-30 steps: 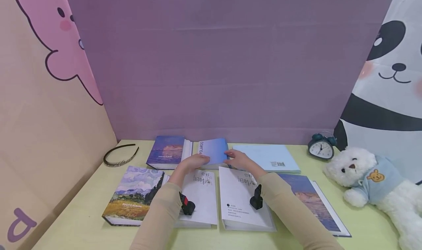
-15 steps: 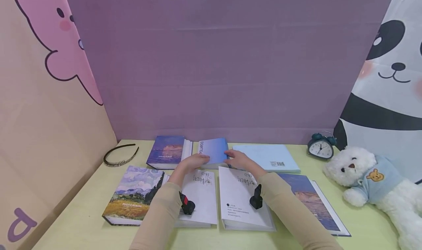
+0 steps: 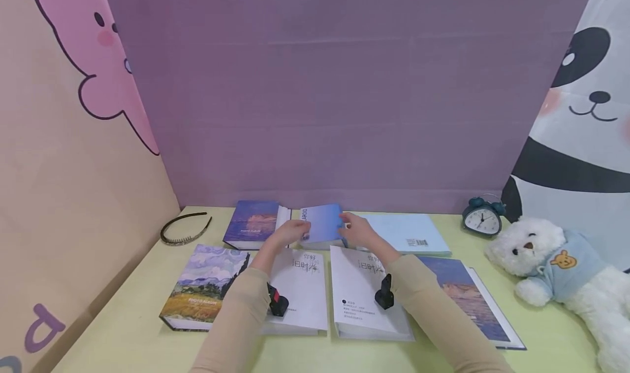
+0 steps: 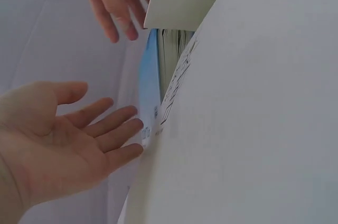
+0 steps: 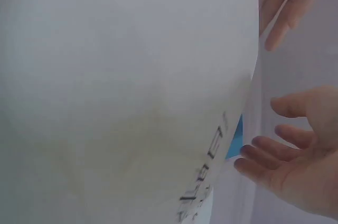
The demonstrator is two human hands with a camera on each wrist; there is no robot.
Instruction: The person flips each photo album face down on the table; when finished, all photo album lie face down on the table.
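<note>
A blue photo album (image 3: 325, 223) marked "POLAROID" lies at the back middle of the table, between my two hands. At its left side is my left hand (image 3: 286, 235), with fingers loosely extended; in the left wrist view the palm and spread fingers hold nothing. My right hand (image 3: 361, 233) is by the album's right edge, and the right wrist view shows its fingers relaxed and apart. Whether fingertips touch the album is hard to tell. Below my forearms lie two white albums, one left (image 3: 304, 285) and one right (image 3: 366, 293), partly covered by wrists and sleeves.
Left are a landscape-painting album (image 3: 202, 285), a sunset-cover album (image 3: 253, 220) and a black headband (image 3: 184, 240). Right are a pale blue book (image 3: 403, 231), another sunset-cover album (image 3: 467, 296), an alarm clock (image 3: 482, 220) and a white teddy bear (image 3: 534, 252). A purple backdrop (image 3: 344, 99) stands behind.
Both hands have loosened and lifted slightly at the blue album's sides, their fingers now less close against it. The albums stay put; the head view has shifted slightly.
</note>
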